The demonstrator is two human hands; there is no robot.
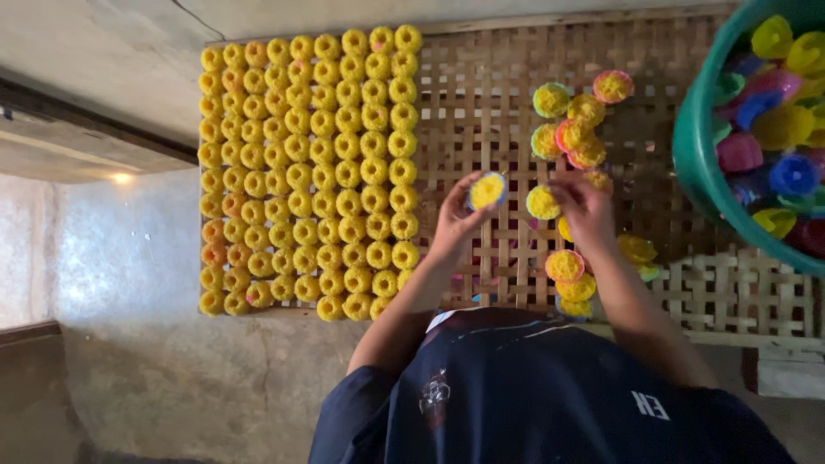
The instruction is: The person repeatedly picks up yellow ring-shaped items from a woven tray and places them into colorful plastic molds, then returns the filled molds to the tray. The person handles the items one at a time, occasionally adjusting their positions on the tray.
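Note:
My left hand [451, 222] holds up a small blue cup filled with yellow crumbly stuff [487, 190] above a woven bamboo tray [481, 103]. My right hand [584, 206] rests on a loose pile of filled cups [577, 129] in pink, green and yellow; its fingers touch a yellow-filled cup [543, 203]. Whether it grips that cup is unclear. Neat rows of yellow round cakes [309, 172] cover the tray's left part, just left of my left hand.
A green plastic basin [698, 163] at the right holds several empty coloured cups. More filled cups [571, 279] lie by my right forearm. The tray rests on a concrete floor [129, 258], with a wooden edge at the far left.

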